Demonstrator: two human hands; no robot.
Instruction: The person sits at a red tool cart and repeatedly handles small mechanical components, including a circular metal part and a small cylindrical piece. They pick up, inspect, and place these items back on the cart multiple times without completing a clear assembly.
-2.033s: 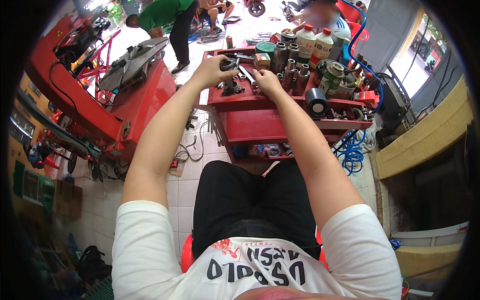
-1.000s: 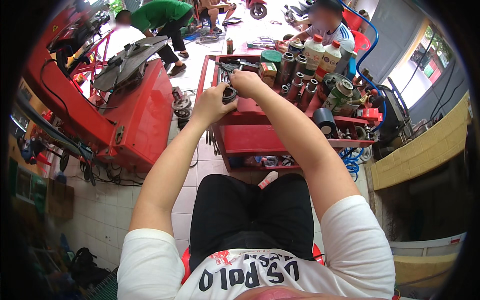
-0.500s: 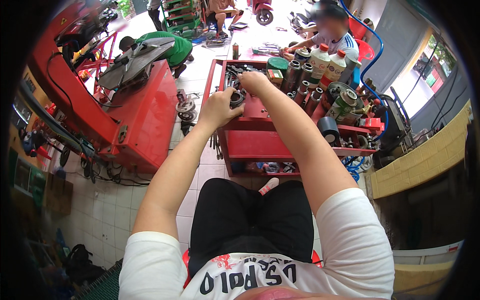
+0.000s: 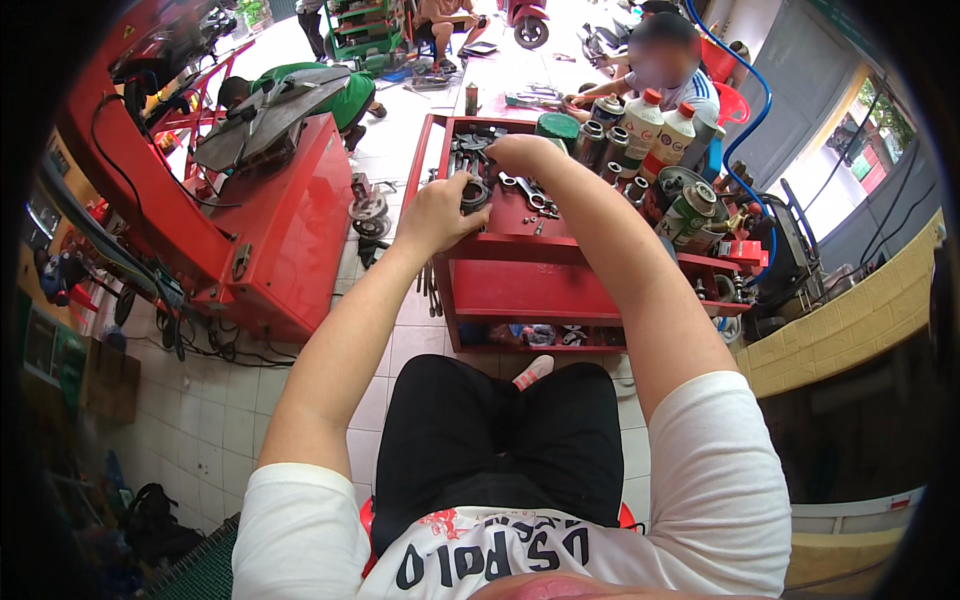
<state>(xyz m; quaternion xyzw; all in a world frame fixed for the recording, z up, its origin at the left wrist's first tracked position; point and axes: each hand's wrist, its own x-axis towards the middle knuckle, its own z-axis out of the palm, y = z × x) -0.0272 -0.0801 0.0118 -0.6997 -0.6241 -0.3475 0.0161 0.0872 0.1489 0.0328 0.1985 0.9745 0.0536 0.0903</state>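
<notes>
Pinching a dark metal part [image 4: 474, 197] in left hand [image 4: 438, 213], apparently for steadiness, with right hand [image 4: 524, 156] beside assorted metal tools [image 4: 467, 147], too hidden to tell its grip.

Wrenches [image 4: 523, 190] left of bottles [image 4: 641, 130]

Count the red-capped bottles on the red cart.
2. The left bottle stands toward the far side of the red cart; the right bottle stands just to its right, slightly nearer. Others could be hidden behind the clutter.
</notes>
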